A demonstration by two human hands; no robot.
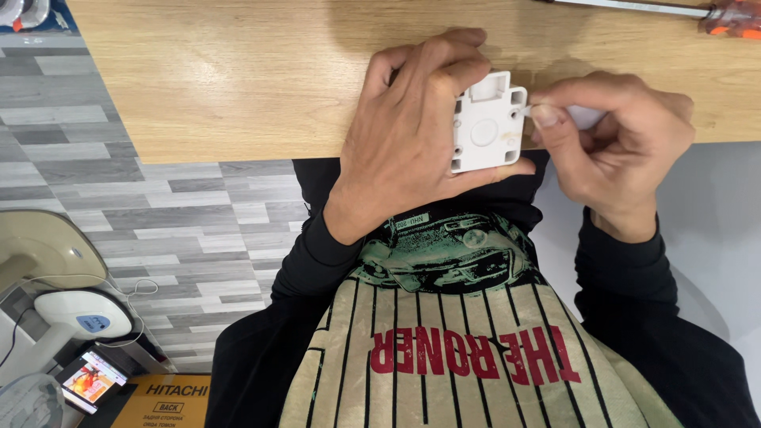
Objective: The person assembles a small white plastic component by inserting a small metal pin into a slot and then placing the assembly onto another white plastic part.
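Note:
My left hand (412, 135) grips a small white square plastic part (487, 127) with a round boss in its middle, holding it upright at the near edge of the wooden table (238, 79). My right hand (610, 143) pinches a small white piece (583, 117) between thumb and forefinger, its tip touching the right side of the square part. Both black sleeves reach up from the bottom of the view.
A screwdriver with an orange and clear handle (733, 17) lies at the table's far right. On the left, over the grey plank floor, stand a beige machine (43, 250), a white device (79, 317), a lit phone (91, 379) and an orange box (162, 400).

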